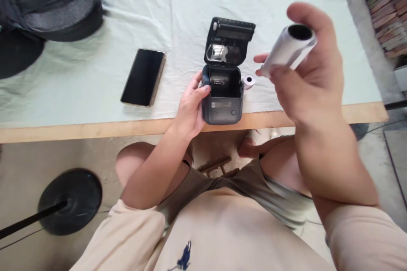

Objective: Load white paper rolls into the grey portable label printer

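Note:
A small dark grey label printer (222, 110) stands at the table's front edge with its lid (233, 36) swung up and its paper bay exposed. My left hand (190, 108) grips the printer's left side, thumb on the rim. Raised to the right of it, my right hand (313, 67) is closed around a white paper roll (284, 51) with a dark hollow core facing up. A second, smaller-looking white roll (249, 80) lies on the cloth just right of the printer, partly hidden behind it.
A smartphone (143, 78) with a dark screen lies left of the printer on the pale cloth (184, 8). A black bag (60, 4) sits at the far left. Below the wooden table edge (85, 131), a round black stand base (70, 201) rests on the floor.

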The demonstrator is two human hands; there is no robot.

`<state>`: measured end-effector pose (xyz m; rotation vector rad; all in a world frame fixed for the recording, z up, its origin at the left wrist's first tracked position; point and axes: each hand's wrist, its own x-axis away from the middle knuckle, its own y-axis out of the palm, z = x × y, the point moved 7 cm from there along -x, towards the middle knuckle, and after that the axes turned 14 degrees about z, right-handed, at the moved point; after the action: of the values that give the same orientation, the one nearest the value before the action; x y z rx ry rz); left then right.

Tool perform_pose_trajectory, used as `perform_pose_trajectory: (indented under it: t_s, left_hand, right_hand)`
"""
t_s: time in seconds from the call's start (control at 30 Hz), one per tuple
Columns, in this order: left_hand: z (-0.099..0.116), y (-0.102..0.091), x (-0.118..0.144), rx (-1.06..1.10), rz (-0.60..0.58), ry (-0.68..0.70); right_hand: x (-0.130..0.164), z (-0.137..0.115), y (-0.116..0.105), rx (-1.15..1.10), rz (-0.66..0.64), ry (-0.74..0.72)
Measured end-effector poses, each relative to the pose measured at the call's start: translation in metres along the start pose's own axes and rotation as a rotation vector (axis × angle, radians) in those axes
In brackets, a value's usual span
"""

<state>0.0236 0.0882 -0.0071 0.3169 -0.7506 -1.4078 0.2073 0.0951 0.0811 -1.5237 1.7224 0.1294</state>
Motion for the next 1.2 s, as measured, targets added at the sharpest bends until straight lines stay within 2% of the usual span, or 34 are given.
perform_pose_trajectory:
  t_s: [0.07, 0.13, 0.3, 0.4, 0.5, 0.6, 0.7, 0.8, 0.93, 0.97, 1.07, 1.13, 1.2]
  left_hand:
    - [-0.001, -0.002, -0.001, 0.025, 0.008, 0.006]
    - [-0.002, -0.004, -0.001, 0.031, 0.012, 0.008]
    - [-0.002, -0.004, 0.000, 0.038, 0.026, -0.006]
    - [-0.001, -0.002, 0.001, 0.053, 0.040, -0.016]
    - [0.001, 0.000, 0.002, 0.074, 0.041, -0.017]
    - [0.002, 0.001, 0.001, 0.062, 0.033, 0.004]
    - [0.002, -0.001, 0.001, 0.014, 0.031, 0.014]
    - [0.001, -0.005, 0.002, -0.054, 0.043, 0.018]
    - [0.000, -0.007, 0.004, -0.120, 0.027, 0.042]
    - [0.000, -0.007, 0.004, -0.135, 0.024, 0.043]
    - [-0.003, -0.010, 0.004, -0.162, 0.028, 0.027]
    - [-0.003, -0.012, 0.004, -0.169, 0.029, 0.027]
    - [-0.003, -0.011, 0.005, -0.169, 0.010, 0.032]
  right_hand:
    - [0.001, -0.029, 0.008, -0.001, -0.025, -0.084]
    - [0.001, -0.042, 0.016, 0.052, -0.042, -0.124]
    - [0.002, -0.034, 0.033, 0.352, -0.100, -0.117]
    - [0.004, -0.027, 0.036, 0.497, -0.141, -0.112]
    - [0.007, -0.034, 0.034, 0.497, -0.096, -0.179]
    - [0.013, -0.051, 0.031, 0.432, -0.024, -0.307]
    - [0.020, -0.066, 0.031, 0.356, -0.082, -0.391]
    - [0.016, -0.063, 0.028, 0.237, -0.159, -0.303]
    - [-0.009, -0.036, 0.011, 0.121, 0.091, -0.121]
    - [-0.014, -0.029, 0.010, 0.115, 0.117, -0.089]
    - [-0.022, -0.012, 0.015, 0.077, 0.088, 0.003]
    - [-0.023, -0.013, 0.013, 0.066, 0.085, 0.018]
    - [-0.021, -0.020, 0.016, 0.080, 0.011, -0.029]
